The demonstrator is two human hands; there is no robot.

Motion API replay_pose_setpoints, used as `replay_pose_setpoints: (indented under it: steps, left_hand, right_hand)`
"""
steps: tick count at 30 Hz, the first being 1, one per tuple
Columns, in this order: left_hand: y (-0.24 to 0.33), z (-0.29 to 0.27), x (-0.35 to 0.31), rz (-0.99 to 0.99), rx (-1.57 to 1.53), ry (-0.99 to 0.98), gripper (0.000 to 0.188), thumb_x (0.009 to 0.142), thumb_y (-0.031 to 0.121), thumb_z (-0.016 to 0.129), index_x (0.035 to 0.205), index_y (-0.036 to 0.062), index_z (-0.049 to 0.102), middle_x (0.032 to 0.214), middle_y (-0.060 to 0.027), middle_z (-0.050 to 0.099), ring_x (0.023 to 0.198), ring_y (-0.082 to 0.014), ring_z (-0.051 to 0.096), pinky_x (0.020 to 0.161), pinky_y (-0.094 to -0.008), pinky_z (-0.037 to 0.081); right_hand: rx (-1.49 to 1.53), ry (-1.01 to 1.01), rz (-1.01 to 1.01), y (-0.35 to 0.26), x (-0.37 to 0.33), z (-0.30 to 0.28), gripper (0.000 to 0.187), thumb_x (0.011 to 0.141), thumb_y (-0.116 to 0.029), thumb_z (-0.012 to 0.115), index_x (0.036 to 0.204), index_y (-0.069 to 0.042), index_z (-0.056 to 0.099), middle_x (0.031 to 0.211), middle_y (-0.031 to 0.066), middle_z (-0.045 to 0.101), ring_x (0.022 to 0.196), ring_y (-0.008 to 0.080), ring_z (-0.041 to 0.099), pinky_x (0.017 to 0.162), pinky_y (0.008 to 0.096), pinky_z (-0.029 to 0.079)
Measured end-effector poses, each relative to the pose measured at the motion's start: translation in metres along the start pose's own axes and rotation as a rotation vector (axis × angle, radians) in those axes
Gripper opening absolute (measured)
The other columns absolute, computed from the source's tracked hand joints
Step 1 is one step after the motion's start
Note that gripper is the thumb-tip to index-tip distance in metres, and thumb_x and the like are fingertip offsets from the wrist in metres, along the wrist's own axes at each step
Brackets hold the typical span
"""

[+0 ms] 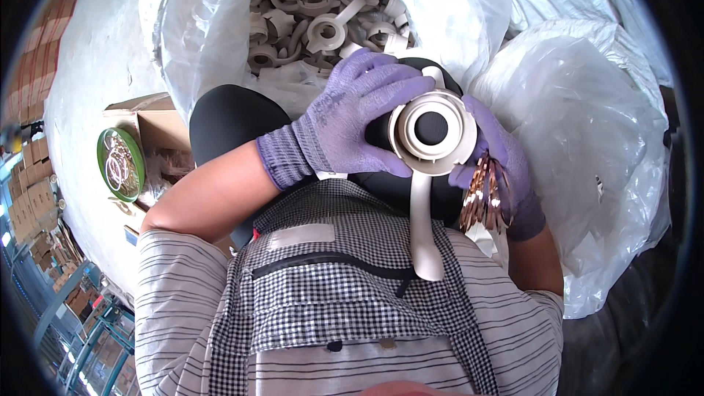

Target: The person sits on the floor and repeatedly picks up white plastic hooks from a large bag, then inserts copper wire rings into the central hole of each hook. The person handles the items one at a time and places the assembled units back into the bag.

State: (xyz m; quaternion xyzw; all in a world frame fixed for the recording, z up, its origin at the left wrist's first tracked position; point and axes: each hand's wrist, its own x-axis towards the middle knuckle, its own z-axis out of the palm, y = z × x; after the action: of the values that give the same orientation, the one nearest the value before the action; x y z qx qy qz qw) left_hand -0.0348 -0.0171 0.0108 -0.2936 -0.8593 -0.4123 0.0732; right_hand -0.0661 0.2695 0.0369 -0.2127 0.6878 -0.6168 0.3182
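Both gloved hands close on 1 cream plastic cap at the centre of the frame.

The left hand (345, 121) wraps its fingers (396, 88) over the round cap (431, 130), shut snugly round the rim, while the cap's long strap (424, 227) hangs down over the checked apron (330, 286). The right hand (506, 161) props the cap from the right side and also has a bunch of thin copper-coloured rings (484, 194) clamped under its curled fingers. At upper centre an open clear bag (213, 22) holds many more caps (323, 7). A green tin of rings (119, 163) sits at left. With the right hand doing 2 jobs, the rings could slip loose and scatter, I'd judge.
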Motion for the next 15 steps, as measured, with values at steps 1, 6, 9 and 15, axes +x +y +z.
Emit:
replay_pose_setpoints:
  steps: [1, 6, 9, 15]
  left_hand:
    - [0.001, 0.002, -0.001, -0.007, 0.027, -0.004, 0.109, 0.068, 0.075, 0.078, 0.145, 0.0032, 0.051, 0.137, -0.0179, 0.058, 0.127, -0.0381, 0.054, 0.114, -0.0530, 0.034]
    - [0.002, 0.012, -0.002, -0.008, -0.062, 0.123, 0.107, 0.063, 0.072, 0.082, 0.146, 0.0107, 0.054, 0.132, -0.0126, 0.061, 0.125, -0.0354, 0.054, 0.111, -0.0523, 0.035]
    - [0.001, 0.012, -0.002, 0.006, -0.039, 0.123, 0.107, 0.063, 0.072, 0.081, 0.146, 0.0099, 0.054, 0.131, -0.0129, 0.061, 0.125, -0.0352, 0.054, 0.110, -0.0510, 0.036]
    - [0.018, -0.007, 0.005, -0.019, -0.020, 0.007, 0.111, 0.066, 0.070, 0.083, 0.146, 0.0006, 0.048, 0.131, -0.0192, 0.060, 0.122, -0.0379, 0.058, 0.106, -0.0513, 0.042]
  right_hand:
    - [-0.054, -0.022, -0.053, -0.003, 0.001, 0.002, 0.092, 0.078, -0.009, 0.088, 0.154, 0.003, 0.039, 0.154, 0.0173, 0.049, 0.139, 0.0274, 0.050, 0.113, 0.0412, 0.046]
    - [-0.265, 0.087, 0.004, -0.010, 0.007, 0.016, 0.105, 0.070, -0.023, 0.095, 0.155, -0.001, 0.037, 0.147, 0.0197, 0.056, 0.132, 0.0262, 0.058, 0.111, 0.0387, 0.047]
    - [-0.375, 0.094, -0.001, -0.008, 0.007, 0.021, 0.104, 0.072, -0.023, 0.094, 0.155, -0.001, 0.037, 0.146, 0.0184, 0.057, 0.131, 0.0256, 0.059, 0.110, 0.0375, 0.048]
    - [-0.549, 0.058, -0.034, -0.002, 0.007, 0.020, 0.104, 0.074, -0.026, 0.093, 0.155, 0.002, 0.033, 0.147, 0.0179, 0.054, 0.136, 0.0269, 0.054, 0.114, 0.0394, 0.044]
